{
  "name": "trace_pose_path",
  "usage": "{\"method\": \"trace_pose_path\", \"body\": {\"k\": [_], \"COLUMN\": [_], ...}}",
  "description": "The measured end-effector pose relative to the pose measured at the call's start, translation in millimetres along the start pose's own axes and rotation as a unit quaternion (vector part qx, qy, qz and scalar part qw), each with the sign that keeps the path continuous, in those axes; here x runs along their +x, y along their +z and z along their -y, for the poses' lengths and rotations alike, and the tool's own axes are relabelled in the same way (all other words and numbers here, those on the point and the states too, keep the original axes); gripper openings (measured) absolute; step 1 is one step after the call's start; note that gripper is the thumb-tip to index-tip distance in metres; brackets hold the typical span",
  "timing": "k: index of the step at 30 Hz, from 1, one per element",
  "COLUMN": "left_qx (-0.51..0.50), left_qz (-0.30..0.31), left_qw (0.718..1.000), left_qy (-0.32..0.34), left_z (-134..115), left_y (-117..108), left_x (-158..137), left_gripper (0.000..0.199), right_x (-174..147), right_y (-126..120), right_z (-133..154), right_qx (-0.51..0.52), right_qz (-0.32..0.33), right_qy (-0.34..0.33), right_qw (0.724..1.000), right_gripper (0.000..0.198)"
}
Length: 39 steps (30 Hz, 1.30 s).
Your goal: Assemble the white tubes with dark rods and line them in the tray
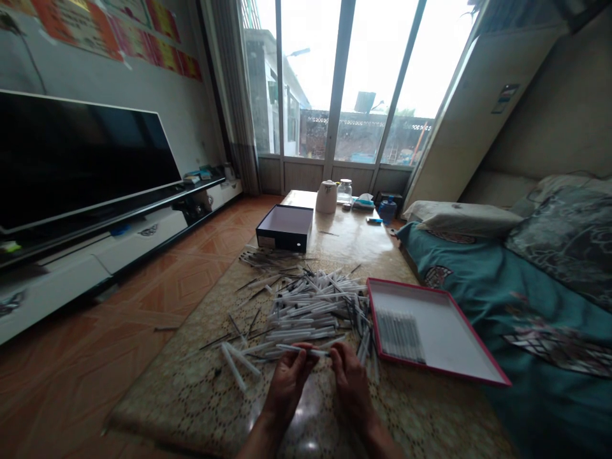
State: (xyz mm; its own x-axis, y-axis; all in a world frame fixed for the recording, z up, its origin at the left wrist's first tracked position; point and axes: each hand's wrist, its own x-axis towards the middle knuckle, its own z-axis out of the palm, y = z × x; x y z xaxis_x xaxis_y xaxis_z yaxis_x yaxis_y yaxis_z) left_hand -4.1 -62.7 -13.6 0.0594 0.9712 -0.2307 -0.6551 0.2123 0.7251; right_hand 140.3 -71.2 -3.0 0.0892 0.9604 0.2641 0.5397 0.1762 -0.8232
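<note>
Near the front of the table, my left hand is closed around a white pen held level. My right hand pinches the dark tip at the pen's right end. Just beyond both hands spreads a pile of white pen barrels, with thin dark refills scattered to its left. Two loose white barrels lie left of my left hand. To the right, a shallow red-rimmed box lid holds a row of finished-looking pens side by side.
A dark open box stands behind the pile on the patterned table. Farther back are a pale kettle, a glass jar and a tissue pack. A sofa with a teal cover borders the right side.
</note>
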Motion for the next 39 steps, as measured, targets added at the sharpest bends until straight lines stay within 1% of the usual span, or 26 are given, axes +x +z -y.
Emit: {"method": "trace_pose_path", "body": {"k": [1, 2, 3, 4, 7, 9, 11, 12, 14, 15, 16, 17, 18, 19, 21, 22, 24, 27, 29, 32, 35, 37, 39], "left_qx": [0.004, 0.009, 0.016, 0.025, 0.033, 0.021, 0.026, 0.047, 0.134, 0.203, 0.289, 0.386, 0.485, 0.519, 0.556, 0.573, 0.600, 0.631, 0.644, 0.653, 0.649, 0.643, 0.628], "left_qz": [0.006, 0.012, 0.017, 0.022, 0.011, -0.024, -0.063, -0.075, -0.080, -0.076, -0.072, -0.076, -0.085, -0.094, -0.101, -0.094, -0.071, -0.039, -0.031, -0.035, -0.044, -0.047, -0.042], "left_qw": [1.000, 1.000, 1.000, 0.999, 0.999, 0.999, 0.997, 0.996, 0.988, 0.976, 0.952, 0.911, 0.850, 0.825, 0.791, 0.775, 0.750, 0.724, 0.712, 0.701, 0.699, 0.700, 0.714], "left_qy": [0.000, 0.000, -0.002, -0.005, -0.016, -0.021, -0.024, -0.024, -0.004, 0.021, 0.064, 0.125, 0.184, 0.205, 0.236, 0.250, 0.268, 0.276, 0.278, 0.284, 0.298, 0.306, 0.306], "left_z": [0, -1, 0, 0, 1, 0, -5, -11, -29, -41, -54, -69, -83, -97, -120, -128, -136, -137, -134, -133, -137, -138, -136], "left_y": [0, 0, 0, 1, 4, 5, 4, 2, -6, -11, -16, -21, -26, -30, -35, -36, -36, -37, -39, -43, -44, -41, -37], "left_x": [0, 1, 1, 1, 0, -3, -5, -4, 3, 10, 20, 31, 45, 59, 88, 101, 124, 148, 157, 162, 157, 145, 124], "left_gripper": [0.023, 0.023, 0.023, 0.023, 0.027, 0.031, 0.034, 0.034, 0.033, 0.031, 0.028, 0.026, 0.026, 0.025, 0.019, 0.018, 0.021, 0.027, 0.026, 0.022, 0.013, 0.008, 0.016], "right_x": [-2, -4, -6, -8, -10, -10, -10, -10, -9, -9, -9, -10, -10, -10, -11, -11, -12, -13, -13, -13, -12, -12, -11], "right_y": [0, 0, 1, 2, 6, 8, 9, 9, 9, 10, 10, 11, 12, 13, 16, 17, 20, 24, 25, 24, 22, 20, 19], "right_z": [2, 4, 4, 3, -7, -15, -21, -23, -24, -25, -25, -26, -27, -28, -32, -34, -37, -39, -39, -38, -36, -35, -33], "right_qx": [-0.027, -0.054, -0.083, -0.110, -0.154, -0.152, -0.134, -0.124, -0.104, -0.095, -0.088, -0.082, -0.078, -0.075, -0.074, -0.075, -0.080, -0.093, -0.109, -0.131, -0.144, -0.152, -0.152], "right_qz": [-0.015, -0.018, -0.016, -0.010, 0.017, 0.028, 0.026, 0.023, 0.018, 0.013, 0.007, -0.001, -0.008, -0.015, -0.030, -0.035, -0.050, -0.079, -0.092, -0.089, -0.077, -0.072, -0.063], "right_qy": [-0.051, -0.098, -0.132, -0.152, -0.165, -0.164, -0.161, -0.159, -0.150, -0.143, -0.135, -0.129, -0.126, -0.128, -0.147, -0.154, -0.151, -0.130, -0.136, -0.158, -0.171, -0.166, -0.164], "right_qw": [0.998, 0.994, 0.988, 0.982, 0.974, 0.974, 0.977, 0.979, 0.983, 0.985, 0.987, 0.988, 0.989, 0.989, 0.986, 0.985, 0.984, 0.984, 0.980, 0.975, 0.972, 0.972, 0.973], "right_gripper": [0.031, 0.030, 0.032, 0.035, 0.037, 0.039, 0.037, 0.034, 0.030, 0.029, 0.029, 0.029, 0.029, 0.030, 0.030, 0.030, 0.029, 0.026, 0.023, 0.022, 0.023, 0.024, 0.025]}}
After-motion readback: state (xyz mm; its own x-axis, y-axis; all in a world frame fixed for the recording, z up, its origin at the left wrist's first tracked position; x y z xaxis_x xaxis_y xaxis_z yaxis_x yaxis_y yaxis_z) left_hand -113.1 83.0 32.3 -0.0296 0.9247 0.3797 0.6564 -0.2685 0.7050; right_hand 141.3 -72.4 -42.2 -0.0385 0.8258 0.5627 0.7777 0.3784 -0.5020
